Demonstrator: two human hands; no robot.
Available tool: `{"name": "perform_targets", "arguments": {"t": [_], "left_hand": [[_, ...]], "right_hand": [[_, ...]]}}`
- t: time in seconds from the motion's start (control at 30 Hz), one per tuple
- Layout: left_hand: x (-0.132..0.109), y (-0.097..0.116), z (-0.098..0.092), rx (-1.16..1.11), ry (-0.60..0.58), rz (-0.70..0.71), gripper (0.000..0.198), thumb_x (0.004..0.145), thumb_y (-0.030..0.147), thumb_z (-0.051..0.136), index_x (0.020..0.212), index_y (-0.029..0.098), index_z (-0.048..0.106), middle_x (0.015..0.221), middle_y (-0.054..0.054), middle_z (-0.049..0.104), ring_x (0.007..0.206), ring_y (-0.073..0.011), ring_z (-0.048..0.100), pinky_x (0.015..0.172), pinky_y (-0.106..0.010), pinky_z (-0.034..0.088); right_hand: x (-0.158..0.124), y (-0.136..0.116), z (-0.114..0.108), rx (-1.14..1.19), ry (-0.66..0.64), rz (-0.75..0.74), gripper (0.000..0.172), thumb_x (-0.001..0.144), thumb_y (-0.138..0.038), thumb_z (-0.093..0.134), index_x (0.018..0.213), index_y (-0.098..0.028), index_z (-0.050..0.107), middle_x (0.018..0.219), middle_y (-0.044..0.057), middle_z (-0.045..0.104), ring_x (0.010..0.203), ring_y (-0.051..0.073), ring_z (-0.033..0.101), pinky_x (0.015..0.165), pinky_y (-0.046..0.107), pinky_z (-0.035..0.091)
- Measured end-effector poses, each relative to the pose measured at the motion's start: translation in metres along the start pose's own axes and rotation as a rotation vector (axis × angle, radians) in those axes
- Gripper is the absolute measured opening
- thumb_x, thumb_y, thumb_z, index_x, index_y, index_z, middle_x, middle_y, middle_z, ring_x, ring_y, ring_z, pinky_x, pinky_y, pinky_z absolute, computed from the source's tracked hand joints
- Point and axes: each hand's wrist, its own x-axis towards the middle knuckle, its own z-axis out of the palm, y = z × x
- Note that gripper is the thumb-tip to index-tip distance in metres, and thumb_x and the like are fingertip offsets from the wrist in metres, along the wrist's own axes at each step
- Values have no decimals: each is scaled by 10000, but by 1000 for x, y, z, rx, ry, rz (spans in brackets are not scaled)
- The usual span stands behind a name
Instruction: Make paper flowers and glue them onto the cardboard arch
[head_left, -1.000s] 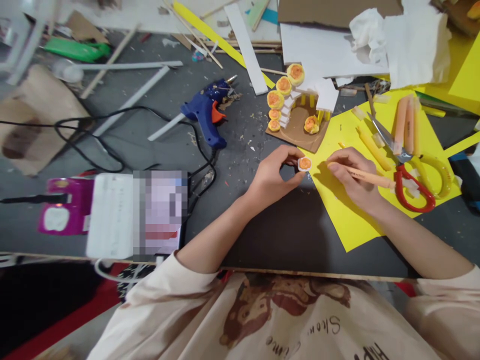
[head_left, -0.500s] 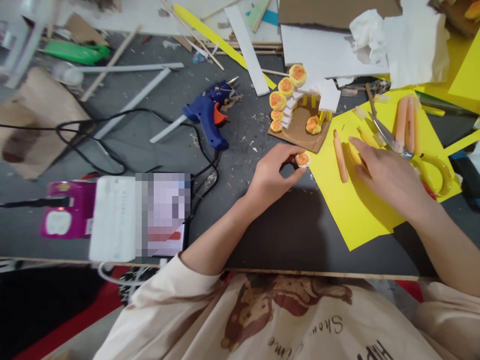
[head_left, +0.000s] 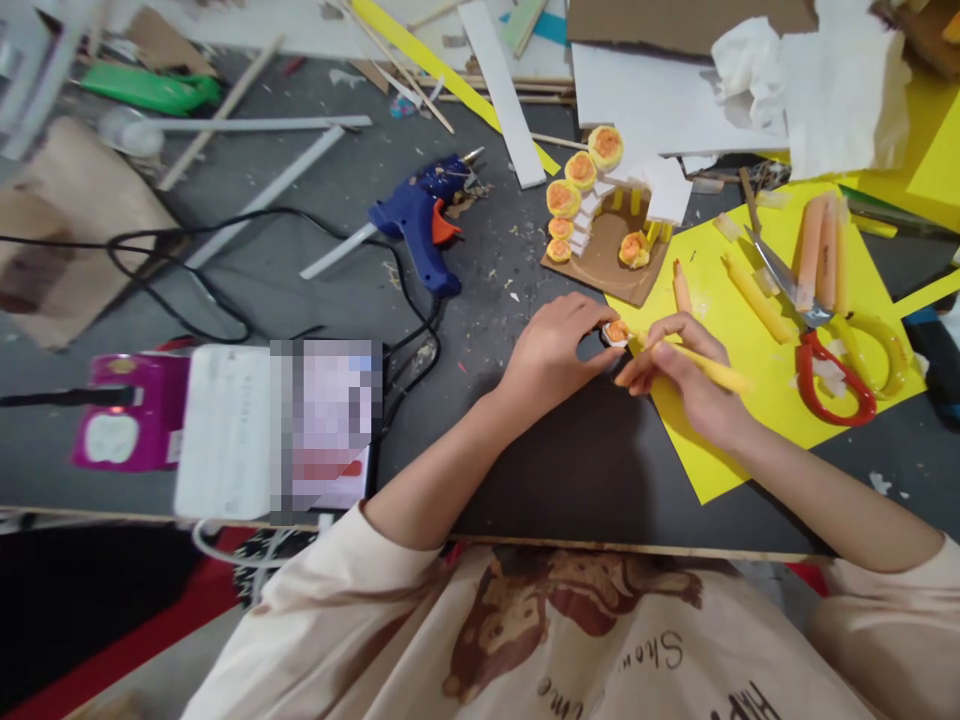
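Between the thumb and fingers of my left hand is a small round piece with an orange middle and white rim. My right hand grips a slim yellow marker, its tip at or very near the piece's rim. Just beyond my left hand stands a brown cardboard model with little white steps. Several yellow-rimmed orange rounds line its left side, and another round sits on its right part. Under and beside my right hand lies a yellow sheet.
On the yellow sheet lie an orange marker, another yellow stick, red-handled scissors and a tape roll. A blue glue gun with a black cord is left of the model. A phone lies near the front edge.
My right hand has picked up the yellow marker from the sheet and moved left to the small round piece. My left hand still holds that piece, now tilted slightly.
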Motion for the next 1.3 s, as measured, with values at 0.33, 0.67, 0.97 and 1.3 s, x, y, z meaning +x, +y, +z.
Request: {"name": "perform_targets", "arguments": {"t": [0.33,0.67,0.97,1.3], "left_hand": [[-3,7,0,62,-35,-31,180,841,242,685,1009,186,651,819,-12,680,757,-163,602,700,-282,375],[-4,8,1,76,-56,-37,187,852,240,684,1025,186,636,826,-14,672,776,-174,601,718,-290,374],[-4,6,-1,63,-26,4,172,835,206,697,994,175,639,803,-3,670,737,-163,590,680,-283,353],[-2,7,0,59,-48,-41,139,841,216,680,969,184,636,801,0,668,737,-158,581,698,-280,359]], "right_hand": [[23,-4,-24,-414,62,-230,356,779,-569,707,745,-232,595,632,-33,593,562,117,552,692,333,516],[22,2,-18,-483,16,-187,362,761,-550,691,728,-202,599,681,10,648,562,112,529,504,245,383],[22,0,-22,-516,16,-271,369,802,-555,656,687,-207,608,593,-2,612,529,114,506,490,260,348],[23,2,-24,-534,-4,-260,359,801,-557,673,700,-217,617,592,-19,585,548,125,504,560,294,403]]}}
